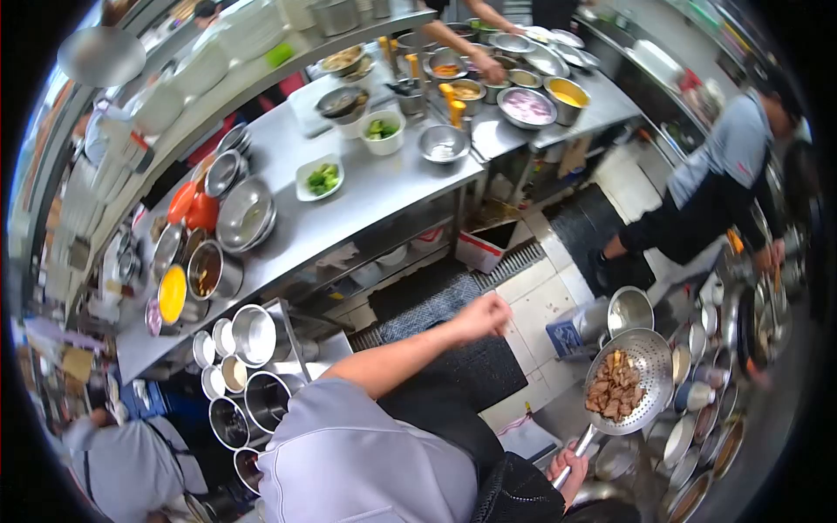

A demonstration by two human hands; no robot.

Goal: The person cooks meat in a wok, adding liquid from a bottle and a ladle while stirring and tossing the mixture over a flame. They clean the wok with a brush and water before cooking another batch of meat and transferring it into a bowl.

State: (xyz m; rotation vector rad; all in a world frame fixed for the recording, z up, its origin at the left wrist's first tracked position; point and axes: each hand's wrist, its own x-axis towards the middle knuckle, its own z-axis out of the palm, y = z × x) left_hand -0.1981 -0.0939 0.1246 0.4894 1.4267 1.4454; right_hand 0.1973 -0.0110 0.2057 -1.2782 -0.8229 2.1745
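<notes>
My right hand (571, 468) grips the handle of a perforated metal strainer ladle (661, 375). Browned pieces of meat (617, 385) lie in its bowl, along with some paler yellowish bits. Just beyond the ladle's rim is a round metal container (630, 311). My left hand (486, 315) is stretched out over the floor, its fingers curled in and nothing visible in them; it touches nothing.
Left of me runs a steel counter (375, 196) with a dish of broccoli (322, 179), metal bowls and sauce pots. Several seasoning containers (680, 440) crowd the right side. One co-worker (728, 166) stands at the right, another (131, 462) at lower left. Black mats (488, 375) cover parts of the floor.
</notes>
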